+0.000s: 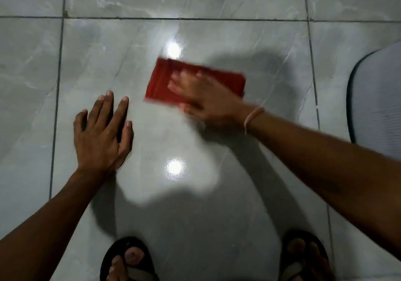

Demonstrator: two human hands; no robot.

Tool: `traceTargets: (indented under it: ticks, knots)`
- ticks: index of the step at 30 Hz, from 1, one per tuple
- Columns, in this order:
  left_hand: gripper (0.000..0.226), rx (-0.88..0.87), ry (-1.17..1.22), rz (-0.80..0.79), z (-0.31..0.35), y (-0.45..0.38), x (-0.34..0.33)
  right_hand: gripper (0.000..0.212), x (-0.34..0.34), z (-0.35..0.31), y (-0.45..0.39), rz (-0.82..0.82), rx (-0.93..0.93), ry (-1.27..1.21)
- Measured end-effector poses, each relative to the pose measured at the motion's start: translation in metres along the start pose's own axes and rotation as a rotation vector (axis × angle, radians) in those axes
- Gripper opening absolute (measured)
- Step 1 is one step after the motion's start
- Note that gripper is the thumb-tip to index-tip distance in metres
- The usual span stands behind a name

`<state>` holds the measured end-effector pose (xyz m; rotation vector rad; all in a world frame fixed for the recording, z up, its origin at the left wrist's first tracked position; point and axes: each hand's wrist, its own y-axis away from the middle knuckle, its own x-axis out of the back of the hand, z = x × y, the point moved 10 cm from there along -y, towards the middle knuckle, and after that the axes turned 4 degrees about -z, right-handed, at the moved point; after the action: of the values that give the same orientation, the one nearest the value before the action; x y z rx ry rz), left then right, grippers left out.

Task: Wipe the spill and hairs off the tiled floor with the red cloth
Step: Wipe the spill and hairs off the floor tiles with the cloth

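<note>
A folded red cloth [165,80] lies flat on the glossy grey tiled floor [108,59], near the middle of the central tile. My right hand [206,100] presses down on its right half with fingers spread; both are motion-blurred. My left hand [102,135] rests flat on the tile to the left of the cloth, fingers apart, holding nothing. No spill or hairs show clearly on the shiny surface; two bright light reflections hide part of it.
A grey mat with a dark border [373,98] lies at the right edge. My two feet in black sandals [128,259] [303,256] stand at the bottom. Dark grout lines cross the floor, with a small dirty speck [66,13] at the upper left joint.
</note>
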<state>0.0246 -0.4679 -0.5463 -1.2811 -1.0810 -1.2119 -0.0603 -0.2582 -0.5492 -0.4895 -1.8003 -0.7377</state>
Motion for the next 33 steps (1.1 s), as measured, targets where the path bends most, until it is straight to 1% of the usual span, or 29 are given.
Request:
traceTargets:
  ticks: [2, 5, 7, 9, 10, 11, 14, 16, 17, 19, 21, 22, 23, 24, 26, 28, 29, 31, 33]
  knots:
    - [0.058, -0.005, 0.003, 0.000, -0.001, -0.001, 0.000, 0.063, 0.021, 0.067, -0.017, 0.037, -0.201, -0.080]
    - [0.057, -0.006, 0.010, -0.002, 0.000, -0.001, 0.001, 0.064, 0.031, 0.133, 0.012, 0.117, -0.401, -0.188]
    - [0.057, 0.003, 0.010, -0.006, 0.000, -0.001, 0.000, 0.065, 0.022, 0.136, 0.028, 0.150, -0.470, -0.223]
    - [0.057, -0.007, 0.016, -0.006, 0.000, -0.001, 0.001, 0.068, 0.010, 0.106, 0.037, 0.155, -0.493, -0.225]
    - [0.057, -0.010, 0.017, -0.006, 0.001, -0.001, 0.001, 0.069, 0.005, 0.081, 0.041, 0.139, -0.462, -0.208]
    - [0.058, -0.009, 0.017, -0.007, 0.000, -0.001, 0.001, 0.070, -0.001, 0.049, 0.047, 0.117, -0.388, -0.185]
    - [0.059, -0.005, 0.016, -0.013, 0.000, -0.002, 0.001, 0.073, -0.033, -0.076, 0.089, 0.033, -0.036, -0.190]
    - [0.058, -0.010, 0.008, -0.004, 0.000, -0.001, 0.000, 0.075, -0.061, -0.151, 0.125, -0.064, 0.170, -0.219]
    - [0.057, -0.014, 0.006, 0.001, 0.000, -0.001, 0.001, 0.074, -0.072, -0.173, 0.137, -0.104, 0.243, -0.223]
    - [0.058, -0.016, 0.013, 0.002, -0.001, -0.001, 0.000, 0.066, -0.076, -0.182, 0.142, -0.117, 0.350, -0.213]
    - [0.058, -0.029, 0.012, 0.026, -0.002, -0.001, 0.000, 0.058, -0.068, -0.164, 0.130, -0.088, 0.380, -0.173]
    - [0.057, -0.037, 0.010, 0.036, -0.002, 0.000, 0.000, 0.056, -0.062, -0.145, 0.123, -0.060, 0.340, -0.148]
    - [0.057, -0.038, 0.010, 0.044, -0.002, 0.000, 0.000, 0.055, -0.055, -0.119, 0.115, -0.022, 0.258, -0.117]
    - [0.056, -0.036, 0.009, 0.053, -0.003, 0.001, -0.001, 0.055, -0.047, -0.084, 0.110, 0.029, 0.146, -0.089]
    - [0.056, -0.039, 0.016, 0.059, -0.004, 0.002, -0.002, 0.056, -0.028, -0.002, 0.112, 0.117, -0.137, -0.047]
    - [0.056, -0.042, 0.029, 0.050, -0.003, 0.001, -0.002, 0.058, -0.009, 0.079, 0.133, 0.160, -0.411, -0.040]
    - [0.055, -0.038, 0.029, 0.050, -0.004, 0.001, -0.001, 0.058, -0.004, 0.107, 0.144, 0.159, -0.492, -0.061]
    - [0.055, -0.028, 0.026, 0.045, -0.003, 0.001, 0.000, 0.058, -0.002, 0.133, 0.155, 0.155, -0.537, -0.129]
    - [0.055, -0.027, 0.031, 0.031, -0.001, 0.000, 0.000, 0.056, -0.002, 0.132, 0.154, 0.186, -0.524, -0.197]
